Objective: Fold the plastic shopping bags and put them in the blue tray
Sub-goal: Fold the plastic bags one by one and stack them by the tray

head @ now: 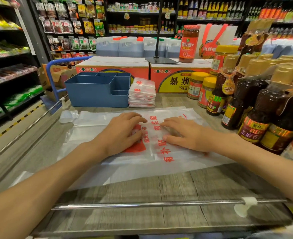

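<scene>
**A:** Head view: why do both hands lie flat on that plastic shopping bag [137, 163]?

**B:** I judge it to be smoothing. The bag is spread on the tabletop [194, 185], and the left hand [125, 133] and right hand [185, 133] press down on its printed middle, close together. The fingers of both hands are stretched out and released, grasping nothing; they only bear down on the film. Thin plastic traps air and slides, so flat palms would keep it still and squeeze it level before a fold.

**B:** Notice too that the bag lies crosswise in front of the person, its handles [90, 118] pointing left.

**A:** And the blue tray [92, 95]?

**B:** It stands at the far left of the tabletop, just beyond the bag, within easy reach for dropping things in. From here I see nothing inside its compartments, though the near walls hide their floors.

**A:** Then what is that white pile beside it?

**B:** A stack of folded bags [142, 94], touching the tray's right wall and resting on the tabletop, not in the tray. It looks like a holding place until they are moved over.

**A:** Any hazard?

**B:** The bottles of dark sauce [256, 118] crowd the right edge, close to the right forearm. A wide sweep while folding could knock one.
</scene>
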